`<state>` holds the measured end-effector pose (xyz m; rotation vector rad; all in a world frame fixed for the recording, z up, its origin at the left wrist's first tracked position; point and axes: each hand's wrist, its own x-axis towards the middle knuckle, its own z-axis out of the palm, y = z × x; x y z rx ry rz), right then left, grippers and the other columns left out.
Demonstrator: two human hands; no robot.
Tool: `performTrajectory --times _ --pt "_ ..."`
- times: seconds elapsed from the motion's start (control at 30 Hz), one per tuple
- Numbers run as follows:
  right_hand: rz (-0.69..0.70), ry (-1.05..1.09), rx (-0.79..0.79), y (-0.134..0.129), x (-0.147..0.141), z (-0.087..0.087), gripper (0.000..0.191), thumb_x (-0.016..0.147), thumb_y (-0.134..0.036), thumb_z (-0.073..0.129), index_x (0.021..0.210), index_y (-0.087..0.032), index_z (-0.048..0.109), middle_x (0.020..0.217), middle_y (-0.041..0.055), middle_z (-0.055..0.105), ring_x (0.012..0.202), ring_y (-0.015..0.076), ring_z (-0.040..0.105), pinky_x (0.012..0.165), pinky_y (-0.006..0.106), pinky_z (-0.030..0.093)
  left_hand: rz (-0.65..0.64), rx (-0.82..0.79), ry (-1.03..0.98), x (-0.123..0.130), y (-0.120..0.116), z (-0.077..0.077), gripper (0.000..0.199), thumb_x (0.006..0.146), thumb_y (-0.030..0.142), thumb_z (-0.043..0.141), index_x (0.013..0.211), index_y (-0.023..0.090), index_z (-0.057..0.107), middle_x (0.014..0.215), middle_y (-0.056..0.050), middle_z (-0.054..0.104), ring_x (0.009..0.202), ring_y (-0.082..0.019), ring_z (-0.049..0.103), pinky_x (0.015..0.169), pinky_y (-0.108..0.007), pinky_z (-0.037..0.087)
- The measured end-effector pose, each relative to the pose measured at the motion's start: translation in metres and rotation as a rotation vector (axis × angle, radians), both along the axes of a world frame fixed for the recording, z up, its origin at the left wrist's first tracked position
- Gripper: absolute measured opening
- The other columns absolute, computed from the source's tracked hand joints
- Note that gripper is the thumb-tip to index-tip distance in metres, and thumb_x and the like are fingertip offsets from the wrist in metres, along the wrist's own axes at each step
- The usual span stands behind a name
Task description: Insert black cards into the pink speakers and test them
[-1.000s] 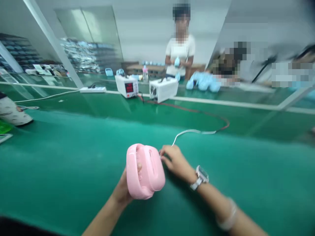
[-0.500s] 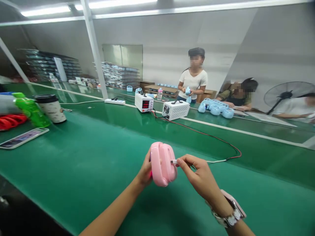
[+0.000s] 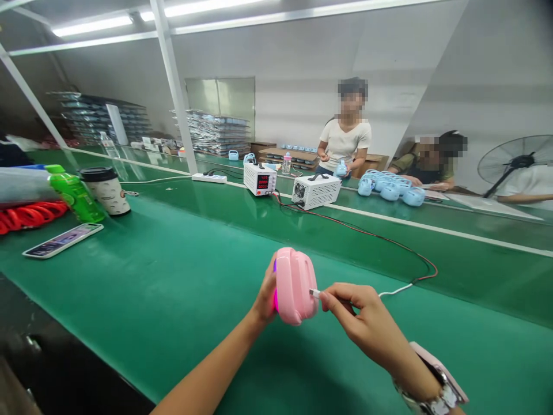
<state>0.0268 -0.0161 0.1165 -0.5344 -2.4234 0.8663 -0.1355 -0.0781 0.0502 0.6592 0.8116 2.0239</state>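
In my left hand [image 3: 265, 295] is a pink rounded plastic device [image 3: 294, 285], held up above the green bench with its ridged side facing me. Purple and magenta light glows along its left edge. Most of my left fingers are hidden behind it. A white cable plug [image 3: 315, 293] is pinched between the thumb and fingers of my right hand [image 3: 360, 314]. Its metal tip is right at the device's right side; whether it sits inside a port I cannot tell. The white cable [image 3: 395, 290] trails from behind my right hand across the bench.
A phone [image 3: 63, 240], green bottle [image 3: 75, 193], lidded cup [image 3: 106, 190] and red parts [image 3: 32, 216] lie left. Two power units [image 3: 259, 180] stand behind, their red-black wire joining the cable. Blue devices [image 3: 389, 187] and co-workers [image 3: 345, 138] are across the bench.
The scene has shifted slightly as the head turned. More magenta light shows at the device's left edge. My right hand still holds the plug at the device's right side.
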Motion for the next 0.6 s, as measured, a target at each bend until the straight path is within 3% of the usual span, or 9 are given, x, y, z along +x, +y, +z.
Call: performTrajectory --times 0.17,0.37,0.5,0.6 --pt "0.069 -0.064 -0.089 0.002 0.001 0.003 0.043 0.089 -0.042 0.049 0.060 -0.015 0.064 0.053 -0.0007 0.051 0.052 0.0097 0.036 0.050 0.023 0.029 -0.012 -0.001 0.054 0.002 -0.002 0.008 0.060 0.059 0.063 0.076 0.094 0.016 0.064 0.085 -0.004 0.060 0.073 -0.018 0.053 0.068 -0.028 0.044" --pt "0.052 -0.036 -0.074 -0.004 -0.001 0.002 0.045 0.090 -0.044 0.048 0.060 -0.015 0.063 0.054 -0.0004 0.049 0.053 0.0104 0.036 0.050 0.024 0.029 -0.038 -0.053 -0.098 0.007 -0.005 0.024 0.055 0.048 0.056 0.082 0.080 0.017 0.061 0.073 -0.001 0.057 0.068 -0.016 0.051 0.067 -0.029 0.045" --pt "0.086 -0.069 -0.127 -0.004 0.002 0.002 0.046 0.090 -0.047 0.049 0.059 -0.016 0.063 0.054 -0.0003 0.051 0.054 0.0109 0.038 0.051 0.023 0.032 -0.056 -0.072 -0.109 0.008 -0.006 0.025 0.051 0.046 0.052 0.084 0.071 0.017 0.056 0.066 0.001 0.053 0.064 -0.014 0.047 0.063 -0.027 0.043" --pt "0.090 -0.072 -0.144 -0.002 0.004 0.001 0.045 0.089 -0.047 0.050 0.059 -0.016 0.064 0.054 0.0000 0.052 0.054 0.0110 0.039 0.051 0.023 0.032 -0.057 -0.071 -0.067 0.007 -0.005 0.021 0.054 0.048 0.056 0.082 0.074 0.017 0.056 0.069 0.000 0.054 0.069 -0.016 0.048 0.067 -0.028 0.042"
